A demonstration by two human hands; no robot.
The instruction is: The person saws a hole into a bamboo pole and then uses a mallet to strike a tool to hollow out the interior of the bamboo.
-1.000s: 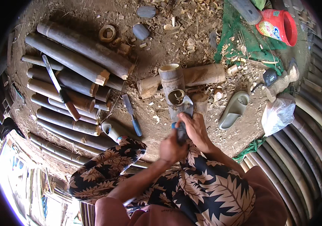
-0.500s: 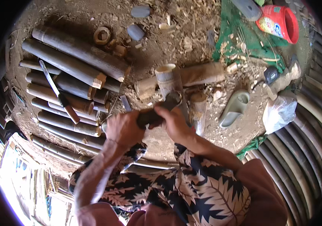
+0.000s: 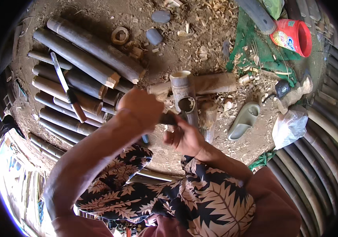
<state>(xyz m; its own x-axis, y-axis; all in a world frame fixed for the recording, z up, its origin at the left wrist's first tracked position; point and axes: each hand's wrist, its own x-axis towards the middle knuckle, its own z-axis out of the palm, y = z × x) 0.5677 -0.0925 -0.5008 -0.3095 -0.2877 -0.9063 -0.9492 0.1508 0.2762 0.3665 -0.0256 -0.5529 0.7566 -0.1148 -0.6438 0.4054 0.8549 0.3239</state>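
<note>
A short dark cylindrical piece [image 3: 168,119], its kind hard to make out, spans the gap between my hands. My left hand [image 3: 142,110], slightly blurred, is closed in a fist over the piece's left part, its fingers mostly hidden. At the other end my right hand [image 3: 186,139] grips it with thumb and curled fingers. Just beyond my right hand stands a bamboo section [image 3: 183,87] with an open top and a round hole cut in its side. Below my left wrist shows a bit of a blue object [image 3: 145,138], mostly covered.
Bamboo poles [image 3: 78,57] lie stacked at the left, a knife [image 3: 61,75] across them. A bamboo log [image 3: 216,82] lies behind the upright section. A sandal [image 3: 245,120], a plastic bag [image 3: 290,127] and a red container [image 3: 292,38] lie to the right. Shavings litter the dirt floor.
My left hand has swung up and forward, its forearm raised further across the view. My right hand has shifted slightly down, and the bamboo section's side hole now shows. The view has shifted a little.
</note>
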